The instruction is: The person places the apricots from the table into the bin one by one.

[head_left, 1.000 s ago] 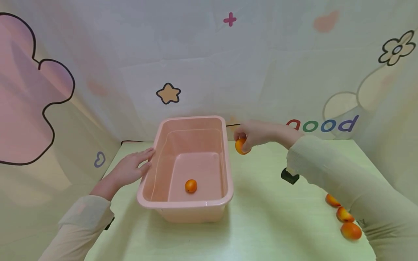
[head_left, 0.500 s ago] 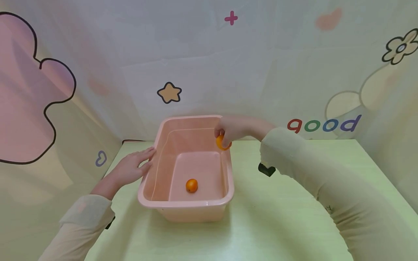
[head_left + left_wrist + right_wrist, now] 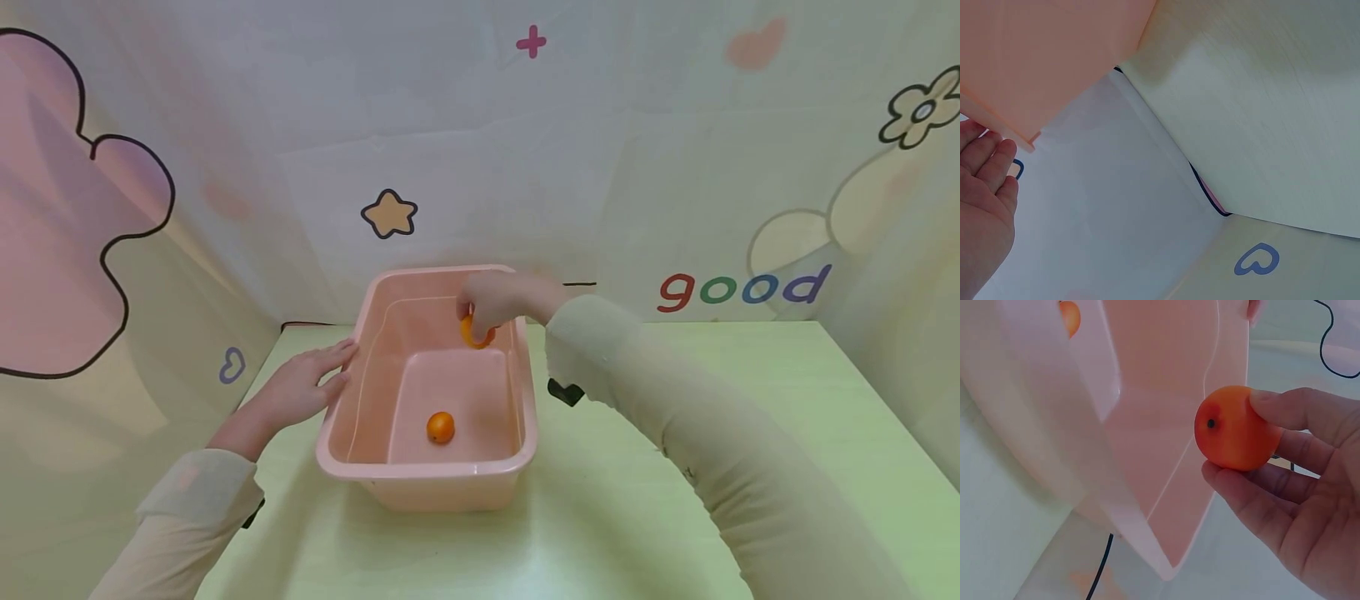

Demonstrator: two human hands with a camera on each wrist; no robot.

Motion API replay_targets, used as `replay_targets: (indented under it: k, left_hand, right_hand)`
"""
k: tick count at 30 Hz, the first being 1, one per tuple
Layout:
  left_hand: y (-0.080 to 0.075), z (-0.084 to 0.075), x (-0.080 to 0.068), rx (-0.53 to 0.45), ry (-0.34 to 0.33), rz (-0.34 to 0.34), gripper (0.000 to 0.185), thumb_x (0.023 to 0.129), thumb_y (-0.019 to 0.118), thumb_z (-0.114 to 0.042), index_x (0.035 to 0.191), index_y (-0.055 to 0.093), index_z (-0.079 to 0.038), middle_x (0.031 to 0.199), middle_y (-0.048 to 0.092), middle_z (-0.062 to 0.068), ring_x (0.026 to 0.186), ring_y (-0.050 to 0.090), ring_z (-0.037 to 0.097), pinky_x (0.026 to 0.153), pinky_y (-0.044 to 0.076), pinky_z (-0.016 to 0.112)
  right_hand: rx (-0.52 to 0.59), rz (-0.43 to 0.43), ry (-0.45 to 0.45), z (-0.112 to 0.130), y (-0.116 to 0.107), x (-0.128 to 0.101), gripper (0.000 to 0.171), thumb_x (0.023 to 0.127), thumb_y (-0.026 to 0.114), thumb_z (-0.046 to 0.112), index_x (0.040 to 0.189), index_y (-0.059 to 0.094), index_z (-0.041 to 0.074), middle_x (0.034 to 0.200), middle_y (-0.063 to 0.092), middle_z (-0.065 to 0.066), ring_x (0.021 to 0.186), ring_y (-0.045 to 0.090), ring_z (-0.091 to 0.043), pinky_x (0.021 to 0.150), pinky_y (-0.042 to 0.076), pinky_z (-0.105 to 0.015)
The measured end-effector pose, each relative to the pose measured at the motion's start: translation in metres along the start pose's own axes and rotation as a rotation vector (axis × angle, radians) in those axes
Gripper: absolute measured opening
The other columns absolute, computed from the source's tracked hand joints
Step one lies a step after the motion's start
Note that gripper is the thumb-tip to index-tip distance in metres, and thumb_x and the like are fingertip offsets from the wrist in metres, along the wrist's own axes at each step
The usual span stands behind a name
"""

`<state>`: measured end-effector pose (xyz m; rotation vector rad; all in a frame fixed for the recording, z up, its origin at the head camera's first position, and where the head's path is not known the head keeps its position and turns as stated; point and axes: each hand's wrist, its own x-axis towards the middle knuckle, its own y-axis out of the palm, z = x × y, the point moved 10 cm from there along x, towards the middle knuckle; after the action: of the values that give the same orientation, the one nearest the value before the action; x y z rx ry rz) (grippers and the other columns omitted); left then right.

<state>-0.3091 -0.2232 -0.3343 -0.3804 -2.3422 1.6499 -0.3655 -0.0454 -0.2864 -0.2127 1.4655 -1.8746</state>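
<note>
A pink plastic tub [image 3: 424, 469] stands on the table, with one small round orange fruit [image 3: 440, 427] lying on its floor. Over the far right part of the tub, inside its rim, my right hand [image 3: 495, 298] pinches a second round orange-red fruit [image 3: 1235, 428] between thumb and fingertips. A dark dot shows on that fruit in the right wrist view. My left hand [image 3: 303, 383] rests its extended fingers against the tub's left rim. In the left wrist view, the fingers [image 3: 988, 156] lie at the rim from outside.
The pale green table [image 3: 637, 475] reaches back to a printed cloth backdrop [image 3: 487, 167]. My right sleeve [image 3: 697, 417] crosses the table's right side. A dark band piece [image 3: 566, 392] shows under that wrist.
My right hand has carried its fruit leftward from beside the tub, across the right rim, to over the inside. The left hand and the fruit in the tub have stayed put.
</note>
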Motion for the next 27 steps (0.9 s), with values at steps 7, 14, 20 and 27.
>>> replay_targets:
  k: [7, 14, 20, 27]
  left_hand:
    - [-0.002, -0.003, -0.001, 0.006, 0.012, -0.011, 0.047, 0.092, 0.044, -0.022, 0.135, 0.035, -0.004, 0.141, 0.032, 0.015, 0.124, 0.033, 0.041, 0.099, 0.028, 0.057]
    - [-0.003, -0.002, -0.002, 0.027, 0.017, -0.009, 0.047, 0.092, 0.044, -0.020, 0.134, 0.035, -0.004, 0.140, 0.033, 0.016, 0.122, 0.034, 0.044, 0.099, 0.027, 0.057]
    - [-0.003, -0.001, -0.002, 0.015, 0.006, -0.007, 0.047, 0.092, 0.044, -0.021, 0.135, 0.035, -0.005, 0.141, 0.032, 0.015, 0.122, 0.033, 0.045, 0.099, 0.026, 0.059]
    - [-0.002, -0.001, -0.001, 0.019, 0.010, -0.012, 0.047, 0.092, 0.044, -0.021, 0.135, 0.036, -0.005, 0.141, 0.033, 0.015, 0.123, 0.034, 0.044, 0.099, 0.027, 0.057]
  right_hand:
    - [0.078, -0.001, 0.041, 0.008, 0.006, 0.012, 0.018, 0.074, 0.067, 0.008, 0.091, 0.064, 0.013, 0.088, 0.061, -0.002, 0.078, 0.056, -0.018, 0.069, 0.050, -0.022]
    - [0.165, 0.013, 0.062, 0.012, 0.016, 0.024, 0.014, 0.075, 0.065, 0.006, 0.087, 0.063, 0.012, 0.085, 0.061, -0.004, 0.078, 0.054, -0.019, 0.066, 0.048, -0.023]
    - [0.261, 0.006, 0.075, 0.017, 0.029, 0.034, 0.010, 0.073, 0.067, 0.005, 0.077, 0.060, 0.011, 0.076, 0.057, -0.003, 0.070, 0.053, -0.019, 0.060, 0.047, -0.022]
    - [0.255, 0.009, 0.099, 0.019, 0.045, 0.043, 0.010, 0.071, 0.070, 0.010, 0.069, 0.060, 0.012, 0.071, 0.057, -0.002, 0.066, 0.052, -0.017, 0.056, 0.046, -0.023]
